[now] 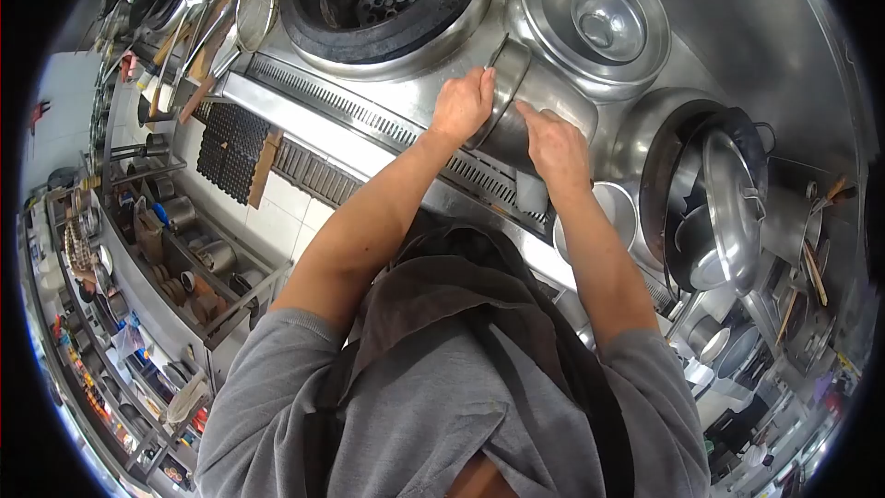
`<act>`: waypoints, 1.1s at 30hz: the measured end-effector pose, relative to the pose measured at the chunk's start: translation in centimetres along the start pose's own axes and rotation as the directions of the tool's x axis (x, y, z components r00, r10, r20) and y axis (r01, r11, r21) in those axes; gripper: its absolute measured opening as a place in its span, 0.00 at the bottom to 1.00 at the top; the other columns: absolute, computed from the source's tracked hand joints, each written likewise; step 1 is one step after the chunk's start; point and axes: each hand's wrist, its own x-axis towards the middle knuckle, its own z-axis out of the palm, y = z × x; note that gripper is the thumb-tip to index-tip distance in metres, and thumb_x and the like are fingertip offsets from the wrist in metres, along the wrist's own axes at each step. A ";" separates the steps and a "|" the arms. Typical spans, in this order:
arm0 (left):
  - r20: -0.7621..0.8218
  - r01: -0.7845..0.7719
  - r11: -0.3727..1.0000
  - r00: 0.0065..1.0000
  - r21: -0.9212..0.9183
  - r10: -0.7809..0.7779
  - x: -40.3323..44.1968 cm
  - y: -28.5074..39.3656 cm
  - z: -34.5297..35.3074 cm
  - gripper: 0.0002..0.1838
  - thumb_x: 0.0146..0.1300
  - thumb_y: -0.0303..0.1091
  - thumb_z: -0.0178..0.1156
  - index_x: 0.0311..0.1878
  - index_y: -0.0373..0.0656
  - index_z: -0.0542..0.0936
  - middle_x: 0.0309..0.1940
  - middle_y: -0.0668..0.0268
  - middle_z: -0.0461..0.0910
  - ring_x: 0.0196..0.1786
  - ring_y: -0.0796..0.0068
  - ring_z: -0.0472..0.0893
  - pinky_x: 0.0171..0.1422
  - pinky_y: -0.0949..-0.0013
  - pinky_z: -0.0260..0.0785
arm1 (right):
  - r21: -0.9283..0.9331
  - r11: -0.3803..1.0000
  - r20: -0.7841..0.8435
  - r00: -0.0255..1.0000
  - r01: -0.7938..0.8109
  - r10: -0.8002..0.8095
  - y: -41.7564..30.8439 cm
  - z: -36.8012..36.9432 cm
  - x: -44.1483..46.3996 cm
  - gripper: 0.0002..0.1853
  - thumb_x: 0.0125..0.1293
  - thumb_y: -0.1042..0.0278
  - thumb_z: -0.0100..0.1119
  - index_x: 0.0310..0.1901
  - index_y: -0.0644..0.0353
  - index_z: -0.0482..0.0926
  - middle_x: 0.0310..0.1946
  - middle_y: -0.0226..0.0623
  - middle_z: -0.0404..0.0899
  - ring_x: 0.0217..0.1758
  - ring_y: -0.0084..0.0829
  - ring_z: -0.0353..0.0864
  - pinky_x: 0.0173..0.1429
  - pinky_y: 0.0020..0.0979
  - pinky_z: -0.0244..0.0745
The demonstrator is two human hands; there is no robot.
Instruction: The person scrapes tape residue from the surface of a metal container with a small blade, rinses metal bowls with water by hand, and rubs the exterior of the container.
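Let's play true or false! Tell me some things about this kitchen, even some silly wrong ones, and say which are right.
1. Both hands, the left hand and the right hand, are at the metal pot. True.
2. The hands wear thick gloves. False: they are bare.
3. The shirt is grey. True.
4. The big burner ring is bright yellow. False: it is dark.
5. The round strainer is right of both hands. False: it is to their left.
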 end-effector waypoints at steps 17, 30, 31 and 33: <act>0.052 0.094 0.986 0.993 0.140 -0.102 2.0 2.8 0.0 0.24 0.76 0.44 0.44 0.37 0.33 0.81 0.32 0.37 0.81 0.40 0.33 0.81 0.53 0.41 0.73 | 0.072 0.984 0.034 0.986 0.163 -0.166 1.9 0.5 -2.0 0.15 0.67 0.69 0.53 0.51 0.50 0.85 0.34 0.45 0.83 0.38 0.50 0.83 0.44 0.48 0.78; 0.068 0.149 0.959 0.983 0.243 -0.170 3.3 2.4 1.1 0.25 0.75 0.46 0.43 0.40 0.34 0.83 0.38 0.38 0.83 0.46 0.35 0.82 0.57 0.42 0.73 | 0.068 0.991 0.014 0.993 0.117 -0.118 1.8 0.7 -2.1 0.21 0.62 0.75 0.50 0.54 0.49 0.83 0.39 0.45 0.84 0.39 0.51 0.84 0.45 0.47 0.80; 0.068 0.147 0.958 0.983 0.245 -0.169 3.4 2.4 1.1 0.25 0.75 0.46 0.43 0.40 0.34 0.83 0.38 0.38 0.83 0.46 0.35 0.82 0.57 0.42 0.73 | 0.074 0.990 0.070 0.990 0.121 -0.126 1.8 0.8 -2.4 0.22 0.60 0.77 0.50 0.55 0.49 0.83 0.41 0.45 0.84 0.40 0.51 0.85 0.46 0.47 0.80; 0.087 0.157 0.953 0.979 0.259 -0.185 3.8 2.4 1.2 0.25 0.75 0.46 0.44 0.41 0.35 0.83 0.39 0.38 0.83 0.47 0.35 0.82 0.57 0.43 0.73 | 0.061 0.989 0.036 0.990 0.136 -0.139 2.2 0.9 -2.1 0.21 0.62 0.77 0.50 0.55 0.49 0.83 0.39 0.44 0.84 0.39 0.50 0.85 0.45 0.46 0.81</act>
